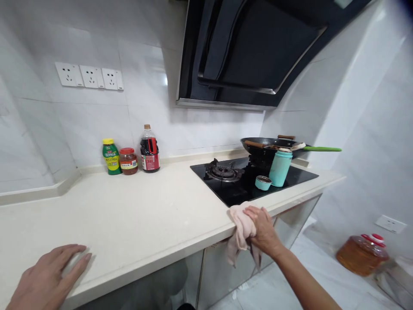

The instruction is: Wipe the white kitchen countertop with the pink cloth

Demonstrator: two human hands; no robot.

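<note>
My right hand [265, 230] is closed on a pale pink cloth [241, 226], pressing it on the front edge of the countertop just before the stove. Part of the cloth hangs down over the cabinet front. At the lower left, my left hand [51, 275] rests on the cream countertop [138, 215], its fingers stretched out and holding nothing. Nearest the cloth is the black glass gas stove [232, 196]. On the stove stand a turquoise flask [280, 168] and its small turquoise cup lid [263, 183].
A wok [264, 144] with a green-handled utensil [322, 149] sits on the far burner. Along the wall stand a green-yellow bottle [111, 158], a red-lidded jar [128, 162] and a dark sauce bottle [149, 150]. The range hood [251, 51] overhangs. An oil jug [363, 256] stands at right.
</note>
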